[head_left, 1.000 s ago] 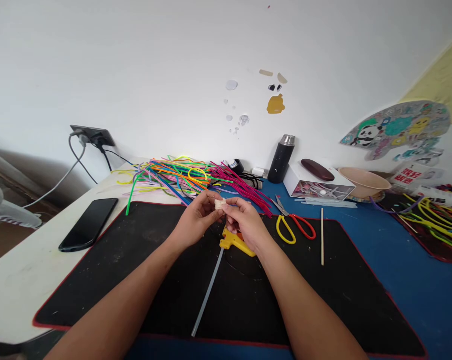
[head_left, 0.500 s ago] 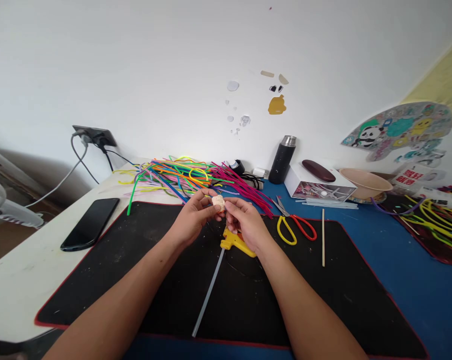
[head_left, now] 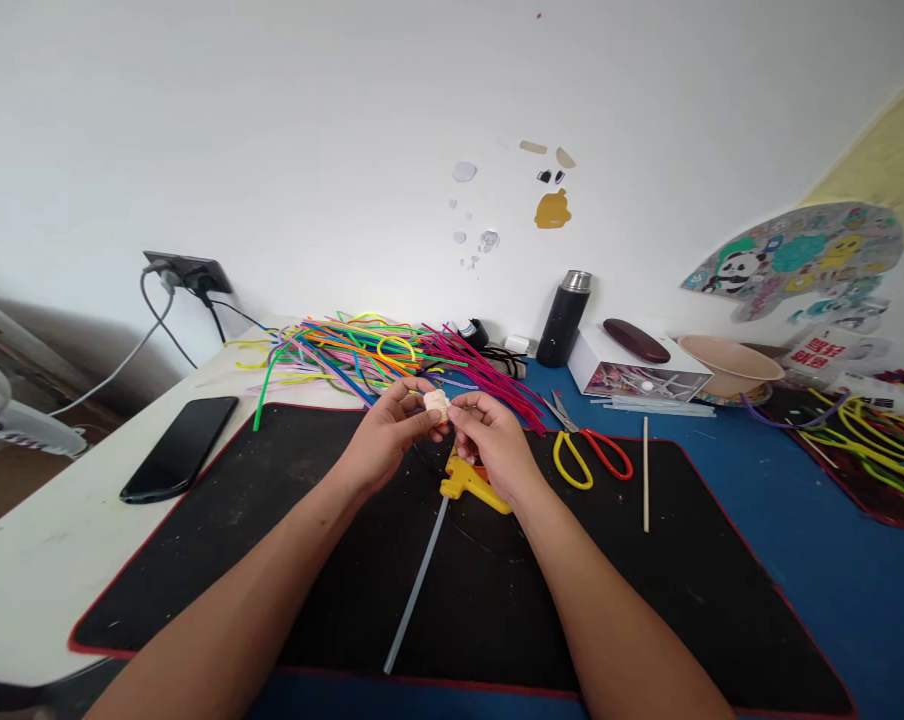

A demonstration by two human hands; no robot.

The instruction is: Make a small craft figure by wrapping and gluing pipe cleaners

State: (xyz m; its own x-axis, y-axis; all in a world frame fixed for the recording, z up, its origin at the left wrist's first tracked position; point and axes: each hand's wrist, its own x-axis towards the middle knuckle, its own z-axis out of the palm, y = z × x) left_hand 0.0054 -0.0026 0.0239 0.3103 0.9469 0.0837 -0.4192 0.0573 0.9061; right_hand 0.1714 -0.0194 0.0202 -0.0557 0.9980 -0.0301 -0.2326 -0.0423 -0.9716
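Two hands work together: the left hand [head_left: 381, 435] pinches a small pale piece [head_left: 437, 403], held above a yellow glue gun [head_left: 467, 482]; the right hand [head_left: 497, 445] appears to pinch its right edge. Likely shaping or adjusting; the next move calls for light, steady fingertips.

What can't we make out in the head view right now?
Head view:
- Cream piece: lower part hidden by left hand fingers.
- Yellow glue gun: front end hidden behind right hand.
- White fan: cut off by left edge.
- Specks on black mat: too small to identify.
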